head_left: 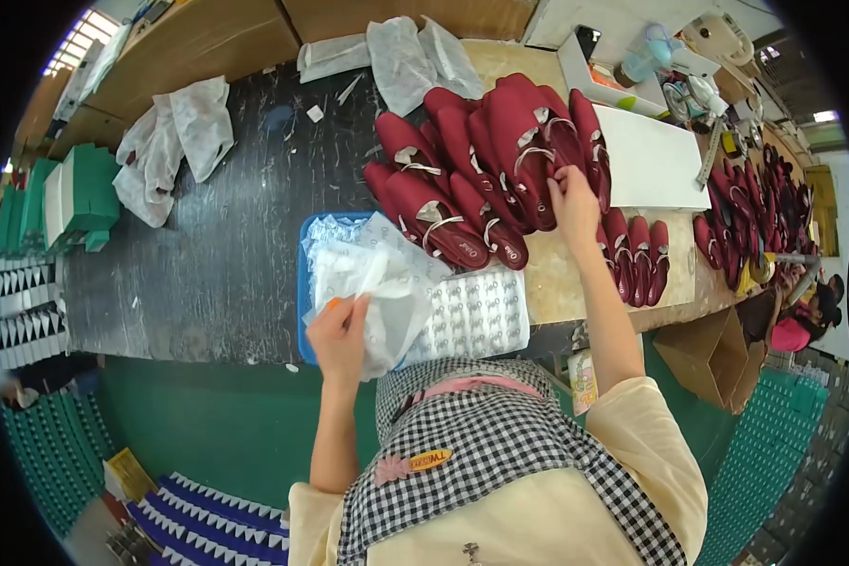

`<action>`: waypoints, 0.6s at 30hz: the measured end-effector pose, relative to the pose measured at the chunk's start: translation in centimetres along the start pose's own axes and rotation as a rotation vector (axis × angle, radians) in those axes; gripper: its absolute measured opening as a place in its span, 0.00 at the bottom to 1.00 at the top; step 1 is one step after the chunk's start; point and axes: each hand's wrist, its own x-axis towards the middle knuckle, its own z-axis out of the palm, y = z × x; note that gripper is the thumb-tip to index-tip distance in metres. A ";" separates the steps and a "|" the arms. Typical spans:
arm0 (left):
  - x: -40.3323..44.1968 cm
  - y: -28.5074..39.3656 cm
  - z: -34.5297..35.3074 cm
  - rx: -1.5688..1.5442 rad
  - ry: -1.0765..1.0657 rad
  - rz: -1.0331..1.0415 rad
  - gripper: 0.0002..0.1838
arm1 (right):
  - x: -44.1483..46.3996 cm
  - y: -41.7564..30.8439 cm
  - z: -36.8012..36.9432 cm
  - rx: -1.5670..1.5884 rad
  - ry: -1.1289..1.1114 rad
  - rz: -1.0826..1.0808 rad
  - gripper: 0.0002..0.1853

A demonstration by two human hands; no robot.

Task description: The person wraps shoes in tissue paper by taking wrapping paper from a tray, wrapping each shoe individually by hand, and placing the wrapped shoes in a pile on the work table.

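Note:
My left hand is closed on a thin translucent plastic bag, with a small orange bit showing at the fingertips. The bag hangs over a blue tray that holds more clear plastic bags. Further right, my right hand pinches the heel end of a maroon slip-on shoe. That shoe lies at the right of a pile of maroon shoes, several with white ties or tissue in them. Beside the tray is a white sheet with rows of small grey prints.
White wrapped bundles lie on the dark tabletop. Green boxes are stacked at left. More maroon shoes and a white board sit at right. An open cardboard box stands below the table edge.

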 end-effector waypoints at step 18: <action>-0.4 -0.1 1.7 0.404 0.091 0.238 0.06 | -9.9 -14.3 -13.4 0.092 -0.982 0.042 0.16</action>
